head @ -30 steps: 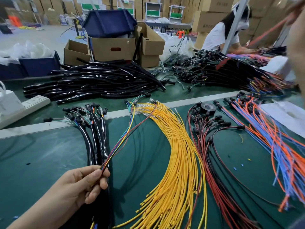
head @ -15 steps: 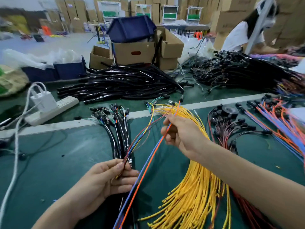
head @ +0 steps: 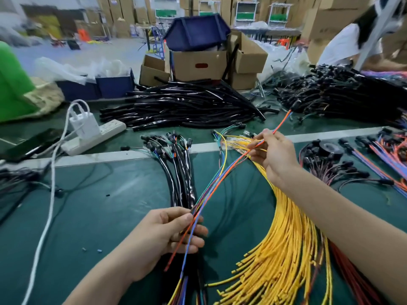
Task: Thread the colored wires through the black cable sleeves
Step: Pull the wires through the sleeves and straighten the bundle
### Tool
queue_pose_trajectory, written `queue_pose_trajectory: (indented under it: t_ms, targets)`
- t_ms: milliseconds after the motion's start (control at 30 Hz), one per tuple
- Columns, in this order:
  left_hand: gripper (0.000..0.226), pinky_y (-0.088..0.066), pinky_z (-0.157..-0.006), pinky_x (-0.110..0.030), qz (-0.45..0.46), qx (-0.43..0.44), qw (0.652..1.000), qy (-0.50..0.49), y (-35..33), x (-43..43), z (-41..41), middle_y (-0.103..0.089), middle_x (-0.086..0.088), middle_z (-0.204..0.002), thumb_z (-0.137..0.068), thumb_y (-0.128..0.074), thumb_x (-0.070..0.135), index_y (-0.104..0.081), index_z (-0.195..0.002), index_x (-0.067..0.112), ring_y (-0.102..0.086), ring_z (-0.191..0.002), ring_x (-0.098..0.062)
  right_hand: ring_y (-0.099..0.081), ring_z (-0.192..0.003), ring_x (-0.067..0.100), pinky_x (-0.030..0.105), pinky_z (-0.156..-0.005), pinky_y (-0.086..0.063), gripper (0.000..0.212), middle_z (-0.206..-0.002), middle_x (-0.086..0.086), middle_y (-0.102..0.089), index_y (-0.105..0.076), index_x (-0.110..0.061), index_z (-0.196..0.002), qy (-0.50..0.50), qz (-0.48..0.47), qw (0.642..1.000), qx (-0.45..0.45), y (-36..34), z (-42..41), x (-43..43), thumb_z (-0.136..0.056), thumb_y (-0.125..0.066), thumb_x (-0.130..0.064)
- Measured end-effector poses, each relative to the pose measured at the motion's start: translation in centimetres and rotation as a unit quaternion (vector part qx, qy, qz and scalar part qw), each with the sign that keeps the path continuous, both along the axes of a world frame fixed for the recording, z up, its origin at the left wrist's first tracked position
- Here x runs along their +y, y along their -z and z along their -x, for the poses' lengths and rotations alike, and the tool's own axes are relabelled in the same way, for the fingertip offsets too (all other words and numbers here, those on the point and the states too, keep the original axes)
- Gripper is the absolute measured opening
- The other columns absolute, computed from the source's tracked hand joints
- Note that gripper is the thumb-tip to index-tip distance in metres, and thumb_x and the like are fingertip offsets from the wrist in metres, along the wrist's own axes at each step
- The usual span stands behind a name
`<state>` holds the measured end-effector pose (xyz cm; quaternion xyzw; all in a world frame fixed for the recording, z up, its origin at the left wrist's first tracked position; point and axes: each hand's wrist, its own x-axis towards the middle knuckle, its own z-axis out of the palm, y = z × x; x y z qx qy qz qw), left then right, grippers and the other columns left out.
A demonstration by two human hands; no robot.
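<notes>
on the green mat [head: 99, 205], colored wires [head: 221, 178]; cardboard boxes [head: 198, 64] behind

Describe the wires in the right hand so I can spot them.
Find the fan of yellow wires. Over its far end the right hand pinches an orange-and-blue wire pair running to the left hand. Only its tip rises off the table.

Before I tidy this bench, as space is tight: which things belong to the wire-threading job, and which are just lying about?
Job: colored wires, pinched by left hand and right hand; black cable sleeves; likely the yellow wires.
Lying about: power strip, white charger, cardboard boxes, blue bin.
</notes>
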<state>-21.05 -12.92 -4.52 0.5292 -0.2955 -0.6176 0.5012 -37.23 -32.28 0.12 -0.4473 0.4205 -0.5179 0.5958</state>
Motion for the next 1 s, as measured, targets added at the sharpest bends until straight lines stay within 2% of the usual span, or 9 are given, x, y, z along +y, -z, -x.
queue_pose_trajectory:
  t_ms: [333, 500, 567, 633, 667, 733, 800, 867, 1000]
  targets:
    - [0.028, -0.035, -0.039, -0.010, -0.012, 0.043, 0.999, -0.022, 0.0, 0.0, -0.3, -0.064, -0.007, -0.070, -0.072, -0.062, 0.017, -0.074, -0.090, -0.001, -0.041, -0.043, -0.003, -0.048, -0.035, 0.011, 0.018, -0.040, -0.044, 0.029, -0.048, 0.002, -0.062, -0.049, -0.013, -0.077, 0.038, -0.004, 0.999, -0.001, 1.2, 0.4, -2.2, -0.103, -0.038, -0.021]
    - [0.020, -0.040, -0.042, -0.011, 0.001, 0.069, 0.997, -0.042, -0.1, 0.2, -0.5, -0.064, -0.008, -0.071, -0.074, -0.061, 0.014, -0.075, -0.079, 0.001, -0.042, -0.043, -0.003, -0.049, -0.035, 0.012, 0.016, -0.036, -0.042, 0.037, -0.066, 0.015, -0.063, -0.057, -0.004, -0.079, -0.042, -0.057, 0.984, 0.163, 0.8, 1.2, -3.0, -0.102, -0.040, -0.028]
    - [0.018, -0.041, -0.044, -0.012, 0.016, 0.059, 0.997, -0.045, 0.0, 0.3, -0.5, -0.065, -0.010, -0.071, -0.074, -0.061, 0.013, -0.074, -0.076, 0.002, -0.042, -0.044, -0.004, -0.052, -0.039, 0.018, 0.019, -0.039, -0.044, 0.052, -0.068, 0.020, -0.064, -0.062, 0.003, -0.077, -0.085, -0.022, 0.926, 0.367, -0.3, 2.1, -2.7, -0.099, -0.042, -0.040]
    - [0.019, -0.041, -0.048, -0.012, 0.038, 0.026, 0.998, -0.037, 0.1, 0.4, -0.5, -0.065, -0.010, -0.072, -0.074, -0.061, 0.015, -0.074, -0.079, 0.001, -0.043, -0.046, -0.004, -0.062, -0.058, 0.027, 0.031, -0.058, -0.054, 0.056, -0.069, 0.017, -0.067, -0.068, -0.002, -0.074, -0.029, 0.144, 0.784, 0.603, -1.5, 2.5, -2.0, -0.092, -0.049, -0.051]
    - [0.021, -0.040, -0.050, -0.012, 0.051, 0.000, 0.998, -0.029, 0.2, 0.3, -0.5, -0.065, -0.009, -0.072, -0.074, -0.062, 0.017, -0.074, -0.081, 0.001, -0.042, -0.048, -0.004, -0.063, -0.069, 0.029, 0.035, -0.068, -0.054, 0.051, -0.072, 0.012, -0.067, -0.070, -0.011, -0.075, 0.000, 0.254, 0.730, 0.635, -2.1, 2.1, -0.8, -0.087, -0.052, -0.057]
    - [0.025, -0.036, -0.051, -0.013, 0.077, -0.063, 0.995, -0.010, 0.2, 0.3, -0.5, -0.064, -0.007, -0.070, -0.074, -0.062, 0.022, -0.075, -0.084, 0.003, -0.041, -0.050, -0.006, -0.061, -0.088, 0.019, 0.035, -0.082, -0.049, 0.041, -0.087, -0.001, -0.069, -0.069, -0.026, -0.094, -0.120, 0.443, 0.716, 0.526, -2.8, 0.2, 3.1, -0.081, -0.057, -0.063]
    - [0.023, -0.034, -0.052, -0.016, 0.092, -0.106, 0.990, -0.012, 0.3, 0.2, -0.6, -0.059, -0.009, -0.067, -0.075, -0.062, 0.025, -0.076, -0.080, 0.007, -0.041, -0.053, -0.009, -0.059, -0.100, 0.015, 0.033, -0.089, -0.044, 0.045, -0.106, -0.004, -0.067, -0.061, -0.029, -0.121, -0.336, 0.518, 0.640, 0.457, -1.8, -2.2, 7.0, -0.083, -0.061, -0.054]
    - [0.025, -0.037, -0.055, -0.020, 0.090, -0.117, 0.988, -0.044, 0.4, 0.0, -1.3, -0.054, -0.013, -0.066, -0.074, -0.063, 0.026, -0.074, -0.077, 0.003, -0.043, -0.058, -0.014, -0.061, -0.100, 0.019, 0.035, -0.083, -0.047, 0.045, -0.108, -0.002, -0.064, -0.053, -0.033, -0.132, -0.393, 0.541, 0.563, 0.486, 0.3, -3.7, 8.7, -0.089, -0.058, -0.045]
    - [0.015, -0.049, -0.057, -0.012, 0.059, -0.031, 0.991, -0.119, 0.2, -0.2, -2.8, -0.063, -0.002, -0.063, -0.072, -0.064, 0.015, -0.078, -0.072, 0.009, -0.055, -0.052, -0.004, -0.064, -0.082, 0.031, 0.044, -0.072, -0.050, 0.034, -0.092, 0.010, -0.068, -0.062, -0.021, -0.126, -0.320, 0.556, 0.655, 0.400, 2.7, -4.8, 8.4, -0.093, -0.058, -0.026]
